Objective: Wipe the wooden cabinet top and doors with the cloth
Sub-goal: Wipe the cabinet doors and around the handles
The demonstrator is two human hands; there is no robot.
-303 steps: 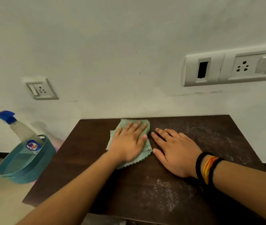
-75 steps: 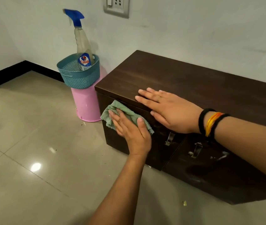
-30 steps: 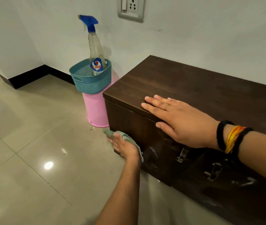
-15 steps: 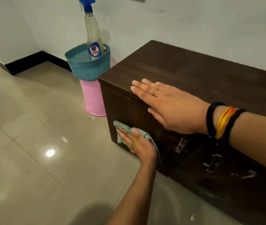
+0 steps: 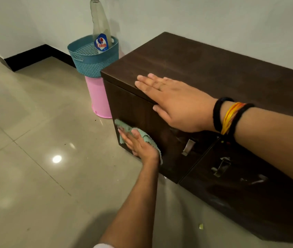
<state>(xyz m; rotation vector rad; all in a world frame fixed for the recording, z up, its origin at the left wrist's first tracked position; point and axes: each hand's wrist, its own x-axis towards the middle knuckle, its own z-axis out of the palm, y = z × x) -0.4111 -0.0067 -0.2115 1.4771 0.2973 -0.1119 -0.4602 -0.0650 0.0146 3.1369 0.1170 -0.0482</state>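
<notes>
Against the pale wall, on the glossy tiled floor (image 5: 35,158), a low dark wooden cabinet (image 5: 213,72) is standing, its top showing fine grain and a dull, even sheen. Its front is carrying two doors: the left door (image 5: 142,119) is bearing faint smears near a metal handle (image 5: 187,146), and the right door (image 5: 240,190) is showing pale streaks around a second handle (image 5: 221,166).

Just beside the cabinet's left end, a pink bucket (image 5: 98,99) is sitting upside down on the floor, and a teal perforated basket (image 5: 92,63) is resting on top of it. Inside the basket a clear spray bottle (image 5: 100,34) with a blue, white and red label is standing upright; its head is running out of the frame.

The right hand (image 5: 174,102) is lying flat and open on the top's front edge, fingers together, gripping nothing; black and orange-yellow threads (image 5: 229,119) are circling that wrist. The left hand (image 5: 138,144) is pressing flat, palm against the lower left door, pinning the cloth (image 5: 142,135) to the wood rather than closing around it. The two hands are well apart, one above the other.

The cloth is pale green, crumpled, with its edges sticking out above and right of the fingers. A small green scrap (image 5: 201,226) is lying on the floor before the right door.
</notes>
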